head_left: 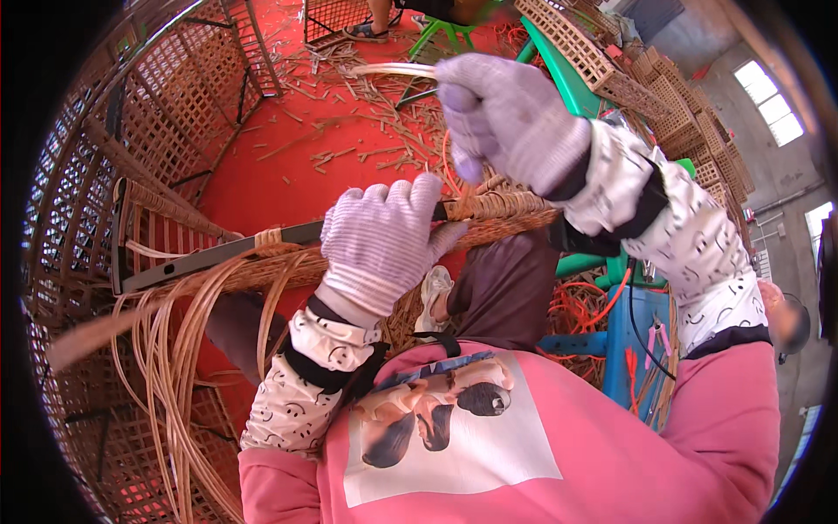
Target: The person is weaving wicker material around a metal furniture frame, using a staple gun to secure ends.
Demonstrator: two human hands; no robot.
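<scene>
Across my lap lies a woven rattan frame with a flat dark bar along its left part. My left hand, in a striped lilac glove, is closed round its middle. Raised above its right part, my right hand, gloved alike, pinches pale rattan strips whose free ends point left. Binding wraps the frame's right stretch closely. Long loose rattan strands hang in loops from its left part, beside my left arm.
Tall woven panels stand at the left. Cut rattan scraps litter the red floor ahead. Woven baskets are stacked at the far right. A blue plastic stool with pink-handled scissors is at my right. Another person's foot shows far off.
</scene>
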